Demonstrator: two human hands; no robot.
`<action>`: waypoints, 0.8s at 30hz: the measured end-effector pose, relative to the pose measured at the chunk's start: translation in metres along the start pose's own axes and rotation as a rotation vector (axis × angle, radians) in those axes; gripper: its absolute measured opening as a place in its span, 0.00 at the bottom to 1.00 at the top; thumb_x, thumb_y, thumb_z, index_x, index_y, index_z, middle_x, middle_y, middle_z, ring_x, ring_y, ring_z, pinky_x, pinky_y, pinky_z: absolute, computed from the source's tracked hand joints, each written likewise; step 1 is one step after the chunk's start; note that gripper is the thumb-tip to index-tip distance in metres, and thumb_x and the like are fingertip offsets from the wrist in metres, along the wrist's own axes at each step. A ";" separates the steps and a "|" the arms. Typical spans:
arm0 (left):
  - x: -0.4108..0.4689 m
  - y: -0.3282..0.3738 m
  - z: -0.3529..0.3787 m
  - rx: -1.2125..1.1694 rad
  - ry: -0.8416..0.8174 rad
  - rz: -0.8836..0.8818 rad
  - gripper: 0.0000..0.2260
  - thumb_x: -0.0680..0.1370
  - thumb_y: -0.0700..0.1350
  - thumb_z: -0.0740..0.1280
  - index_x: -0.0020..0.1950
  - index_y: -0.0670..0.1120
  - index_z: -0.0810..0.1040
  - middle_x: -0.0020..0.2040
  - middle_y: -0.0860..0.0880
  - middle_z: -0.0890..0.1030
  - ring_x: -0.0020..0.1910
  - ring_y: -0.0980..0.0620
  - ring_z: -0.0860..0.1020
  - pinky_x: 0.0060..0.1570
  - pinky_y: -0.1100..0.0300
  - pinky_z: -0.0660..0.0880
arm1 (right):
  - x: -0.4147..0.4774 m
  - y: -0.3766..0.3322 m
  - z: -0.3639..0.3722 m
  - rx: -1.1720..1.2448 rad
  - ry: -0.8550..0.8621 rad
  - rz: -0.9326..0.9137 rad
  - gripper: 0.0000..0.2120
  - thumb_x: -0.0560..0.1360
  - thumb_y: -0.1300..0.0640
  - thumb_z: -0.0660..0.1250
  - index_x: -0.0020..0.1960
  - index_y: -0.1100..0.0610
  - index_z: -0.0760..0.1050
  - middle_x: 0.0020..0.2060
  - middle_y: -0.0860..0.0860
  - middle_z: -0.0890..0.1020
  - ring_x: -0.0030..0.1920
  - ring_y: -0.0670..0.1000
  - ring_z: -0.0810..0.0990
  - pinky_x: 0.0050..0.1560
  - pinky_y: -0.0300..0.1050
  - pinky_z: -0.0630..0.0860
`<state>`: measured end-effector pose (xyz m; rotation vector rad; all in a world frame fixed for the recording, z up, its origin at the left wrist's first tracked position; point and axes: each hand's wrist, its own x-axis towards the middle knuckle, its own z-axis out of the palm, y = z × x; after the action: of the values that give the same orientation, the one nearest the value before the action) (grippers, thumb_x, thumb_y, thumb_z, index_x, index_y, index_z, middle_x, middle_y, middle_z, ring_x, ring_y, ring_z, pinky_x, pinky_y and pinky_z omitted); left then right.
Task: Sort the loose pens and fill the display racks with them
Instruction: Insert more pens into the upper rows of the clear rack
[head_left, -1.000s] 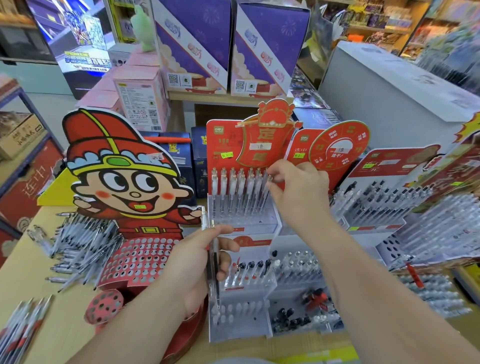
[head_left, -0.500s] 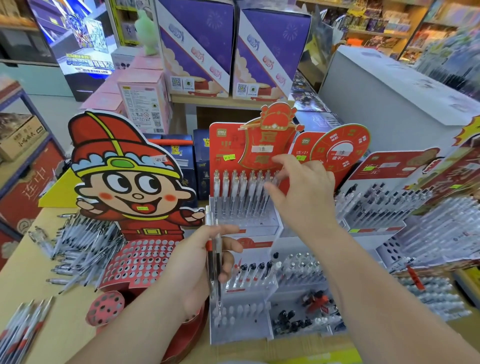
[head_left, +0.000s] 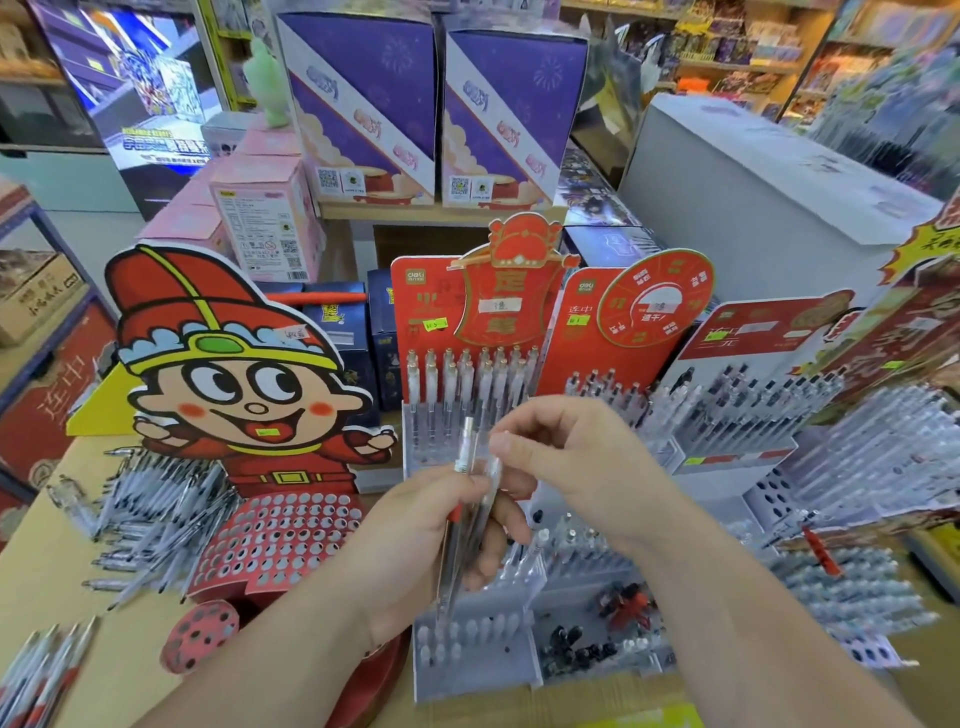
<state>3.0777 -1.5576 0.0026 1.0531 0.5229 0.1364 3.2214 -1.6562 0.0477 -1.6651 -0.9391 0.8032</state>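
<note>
My left hand (head_left: 431, 540) grips a small bunch of clear pens (head_left: 467, 499) upright in front of the tiered clear rack (head_left: 467, 654). My right hand (head_left: 576, 462) is just right of the bunch, its fingertips pinching the top of one pen. The rack's top tier (head_left: 467, 384) holds a row of clear pens under a red header card (head_left: 498, 301). Its lower tiers show many bare pegs. A heap of loose pens (head_left: 150, 525) lies on the table at the left, by the red cartoon rack (head_left: 270, 540) with its unfilled holes.
More loose pens with red grips (head_left: 36, 675) lie at the bottom left. Filled pen racks (head_left: 753, 410) stand to the right, more filled ones (head_left: 883, 457) beyond. A big white box (head_left: 769, 197) and purple boxes (head_left: 436, 104) stand behind. A round red perforated piece (head_left: 200, 634) lies on the table.
My right hand left the top row of the rack and came down to the pens in my left hand. My left hand lifted the bunch slightly.
</note>
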 end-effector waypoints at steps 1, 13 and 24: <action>0.001 -0.001 -0.001 0.010 -0.018 0.004 0.15 0.83 0.41 0.58 0.58 0.33 0.79 0.41 0.37 0.79 0.28 0.48 0.74 0.29 0.57 0.69 | 0.001 0.002 -0.003 -0.018 0.064 -0.003 0.03 0.77 0.59 0.72 0.45 0.57 0.83 0.33 0.49 0.81 0.34 0.45 0.78 0.40 0.39 0.76; 0.010 -0.007 0.005 0.006 0.148 0.058 0.09 0.84 0.41 0.61 0.59 0.38 0.79 0.40 0.40 0.82 0.30 0.48 0.74 0.31 0.58 0.71 | 0.001 -0.005 -0.020 -0.021 0.257 -0.014 0.03 0.74 0.61 0.74 0.47 0.55 0.84 0.35 0.49 0.85 0.36 0.43 0.82 0.37 0.32 0.75; 0.019 -0.023 -0.019 -0.153 0.383 0.005 0.08 0.84 0.44 0.62 0.53 0.41 0.78 0.32 0.46 0.75 0.25 0.51 0.68 0.22 0.61 0.62 | 0.040 -0.014 -0.051 -0.622 0.498 -0.289 0.06 0.75 0.55 0.74 0.52 0.51 0.83 0.39 0.37 0.80 0.44 0.40 0.80 0.50 0.36 0.75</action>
<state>3.0820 -1.5470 -0.0312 0.8813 0.8422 0.3812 3.2813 -1.6407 0.0719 -2.0512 -1.0893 -0.1316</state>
